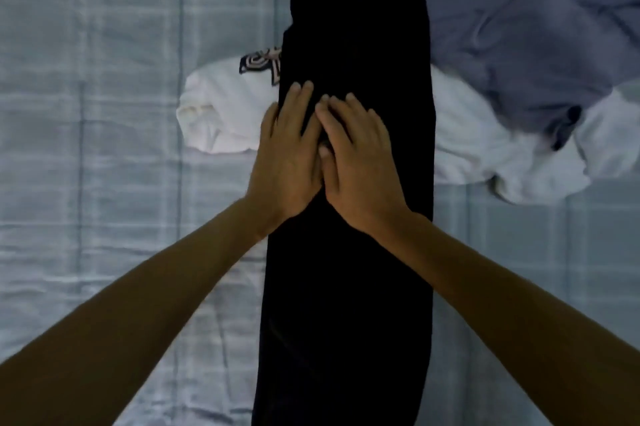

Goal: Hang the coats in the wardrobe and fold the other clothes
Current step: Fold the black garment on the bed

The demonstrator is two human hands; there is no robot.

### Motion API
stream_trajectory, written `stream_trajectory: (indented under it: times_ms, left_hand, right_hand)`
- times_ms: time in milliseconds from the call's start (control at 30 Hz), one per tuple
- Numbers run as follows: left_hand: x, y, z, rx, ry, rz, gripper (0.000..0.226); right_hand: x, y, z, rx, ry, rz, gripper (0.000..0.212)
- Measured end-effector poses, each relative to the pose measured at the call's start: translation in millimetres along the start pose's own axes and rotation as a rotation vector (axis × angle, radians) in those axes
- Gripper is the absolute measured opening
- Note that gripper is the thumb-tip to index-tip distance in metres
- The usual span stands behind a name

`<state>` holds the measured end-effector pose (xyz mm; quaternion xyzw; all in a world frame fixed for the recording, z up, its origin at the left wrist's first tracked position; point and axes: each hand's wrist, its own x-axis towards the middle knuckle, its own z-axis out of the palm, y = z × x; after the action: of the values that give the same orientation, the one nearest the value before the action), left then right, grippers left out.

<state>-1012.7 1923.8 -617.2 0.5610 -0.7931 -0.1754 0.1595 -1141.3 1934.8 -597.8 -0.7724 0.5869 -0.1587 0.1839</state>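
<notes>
Pale checked sheet (104, 148) lies left of the fingers, and a white garment (221, 114) sits just beside the left hand (287, 155). That hand and the right hand (360, 166) press flat, fingers straight and close, on the long black garment (346, 287) beneath them. This looks like smoothing before a fold; next, bring one end over. Grey clothes (536, 44) lie to the right of the fingers.

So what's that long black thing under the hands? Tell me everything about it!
It is a long black garment, laid out as a narrow strip of soft-looking cloth. It lies flat on the pale checked bed sheet, running from the bottom of the view to the top. Its middle crosses over white clothes. The left hand and right hand press flat on it, side by side. Which kind of garment it is cannot be told.
</notes>
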Motion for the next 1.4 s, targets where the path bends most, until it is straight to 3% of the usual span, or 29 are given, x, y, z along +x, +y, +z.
stream_trajectory:
  times_ms: [167, 267, 467, 600, 700, 1000, 1133, 1267, 1400]
  left_hand:
    - [-110, 39, 22, 0.088, -0.174, -0.072, 0.053]
    - [-143, 53, 25, 0.186, -0.262, -0.138, 0.059]
    - [-195, 66, 11, 0.162, -0.292, -0.226, 0.062]
    - [-252, 87, 5, -0.067, -0.077, -0.485, 0.055]
    - [-289, 106, 4, -0.086, -0.008, -0.568, 0.046]
    - [-330, 115, 2, -0.110, -0.096, -0.698, 0.039]
    - [-364, 117, -8, -0.169, -0.144, -0.644, 0.032]
    - [-399, 120, -17, -0.291, -0.064, -0.752, 0.028]
    - [-420, 129, -22, -0.231, -0.134, -0.784, 0.036]
  right_hand:
    - [-99, 0, 15, -0.149, -0.289, 0.063, 0.058]
    - [-138, 3, 18, -0.227, -0.377, 0.099, 0.062]
    - [-185, -7, 13, -0.214, -0.356, 0.110, 0.060]
    - [-221, -10, 12, -0.189, -0.337, 0.100, 0.058]
    - [-249, -14, 13, -0.187, -0.321, 0.099, 0.056]
    - [-303, -54, 14, -0.143, -0.208, 0.132, 0.058]
    - [-345, -88, 20, -0.177, -0.252, 0.057, 0.058]
    - [-392, -98, 30, -0.264, -0.355, 0.127, 0.061]
    - [-405, -97, 31, -0.302, -0.371, 0.155, 0.064]
